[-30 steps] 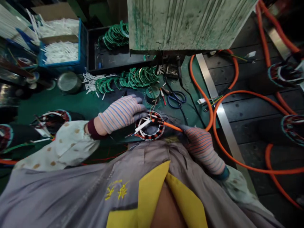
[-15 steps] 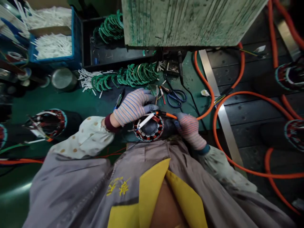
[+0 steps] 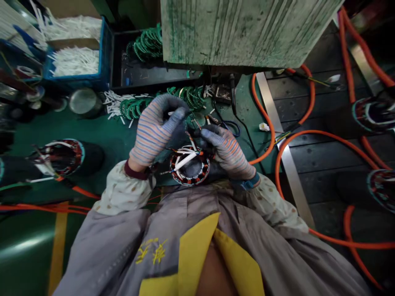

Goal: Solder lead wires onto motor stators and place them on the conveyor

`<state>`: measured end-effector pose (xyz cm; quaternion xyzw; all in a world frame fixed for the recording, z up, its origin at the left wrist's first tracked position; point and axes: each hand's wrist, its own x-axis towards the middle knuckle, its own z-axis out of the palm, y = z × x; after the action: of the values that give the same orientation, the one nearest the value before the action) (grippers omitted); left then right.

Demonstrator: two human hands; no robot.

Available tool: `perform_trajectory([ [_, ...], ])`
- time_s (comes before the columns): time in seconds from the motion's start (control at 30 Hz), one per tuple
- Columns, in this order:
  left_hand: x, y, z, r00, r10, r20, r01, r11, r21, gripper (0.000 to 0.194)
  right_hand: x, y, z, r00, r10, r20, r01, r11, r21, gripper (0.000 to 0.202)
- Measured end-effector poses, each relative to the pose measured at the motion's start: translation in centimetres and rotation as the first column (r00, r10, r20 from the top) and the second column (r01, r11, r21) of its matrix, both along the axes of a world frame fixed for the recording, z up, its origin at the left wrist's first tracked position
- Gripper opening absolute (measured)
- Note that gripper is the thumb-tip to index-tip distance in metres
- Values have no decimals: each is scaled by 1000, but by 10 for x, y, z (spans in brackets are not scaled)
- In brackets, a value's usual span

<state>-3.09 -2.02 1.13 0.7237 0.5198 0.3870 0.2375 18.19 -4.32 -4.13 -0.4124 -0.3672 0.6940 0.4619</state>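
Observation:
A round motor stator [image 3: 203,169] with a ring of red and black windings lies on its side near the table's front edge, against the grey apron. White sleeves [image 3: 186,159] and wire ends stick out across its opening. Above and left of it is my left hand [image 3: 157,127], in a striped glove, thumb and fingers pinched together; what they hold is too small to name. My right hand [image 3: 228,150], gloved too, is closed at the stator's upper right, by the wires; its fingertips are dark and what they grip is unclear.
Green curved pieces [image 3: 135,107], a metal tin [image 3: 84,102] and scissors [image 3: 233,128] lie behind my hands. A blue bin [image 3: 106,53] of white sleeves stands back left. An orange cable [image 3: 265,111] loops at right. More stators [image 3: 82,154] sit at both sides.
My left hand has lifted off the stator, up and left. My right hand has moved left and up from the orange cable to the wires. More white sleeves show over the opening.

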Motion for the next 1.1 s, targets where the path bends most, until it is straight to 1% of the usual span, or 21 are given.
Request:
perform_trajectory([
  [0.07,1,-2,1,997,-66,48,69,994,-80,26,-2,-1,-5,997,-62,44,61,998,12,60],
  [0.13,3,-3,1,992,-104,75,113,987,-118,20,-4,-2,-6,993,-81,86,78,996,29,59],
  [0.23,6,-3,-1,996,-50,78,61,989,-134,17,-4,-3,-2,991,-79,111,75,997,33,58],
  [0.3,6,-3,-2,997,-25,77,36,989,-144,23,-4,-4,0,990,-72,118,68,997,37,59],
  [0.37,6,-3,-1,996,-24,85,37,986,-163,31,-3,-4,3,990,-58,129,53,998,42,61],
  [0.43,6,-3,1,995,-30,90,47,982,-184,36,-2,-5,4,988,-34,154,27,998,48,62],
  [0.57,5,-4,4,998,-31,54,41,984,-176,36,1,-5,4,983,-14,185,4,998,55,59],
  [0.7,4,-2,2,999,-28,17,30,989,-143,39,2,-5,3,985,-8,173,-3,998,62,59],
  [0.83,5,1,2,998,-69,-3,67,982,-175,44,2,-4,4,987,-2,161,-10,997,71,57],
  [0.93,8,2,3,994,-104,-23,98,975,-197,44,2,-4,5,988,3,154,-15,997,77,59],
  [1.1,12,0,6,997,-78,0,76,975,-209,50,5,-5,2,992,1,128,-7,999,47,63],
])
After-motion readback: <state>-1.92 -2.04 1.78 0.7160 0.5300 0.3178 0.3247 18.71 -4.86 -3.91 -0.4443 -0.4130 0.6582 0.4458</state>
